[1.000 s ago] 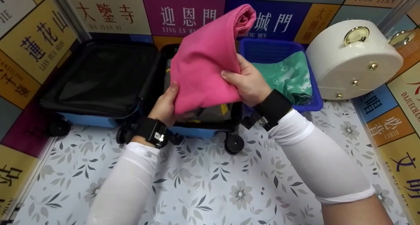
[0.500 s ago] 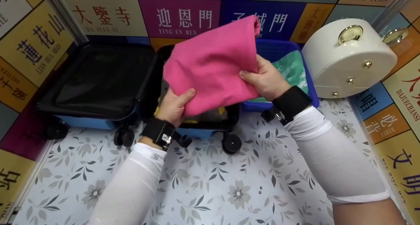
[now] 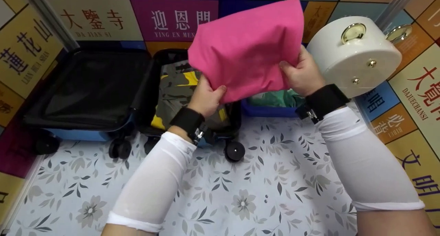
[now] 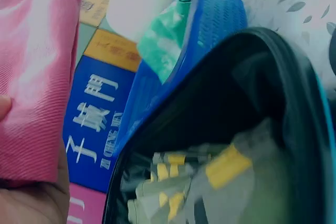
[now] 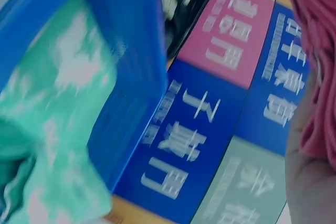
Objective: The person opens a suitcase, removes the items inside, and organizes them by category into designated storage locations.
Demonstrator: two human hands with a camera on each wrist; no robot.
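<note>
A folded pink cloth, perhaps a garment, is held up in the air in front of the back wall. My left hand pinches its lower left edge, thumb on the near face. At the lower right edge my right hand grips it the same way. Below the left hand lies a camouflage garment in grey, green and yellow, inside the open half of a suitcase. Under the right hand, a green and white cloth lies in a blue basket, which the pink cloth mostly covers in the head view.
The suitcase's other half, with a black cover, lies to the left. A white rounded case with gold handles stands at the back right. Printed wall panels enclose the back and sides. A floral sheet covers the surface in front.
Both hands have moved right with the pink cloth, which has spread wider and lost its rolled upper end from view. More of the camouflage garment shows; the basket is more covered.
</note>
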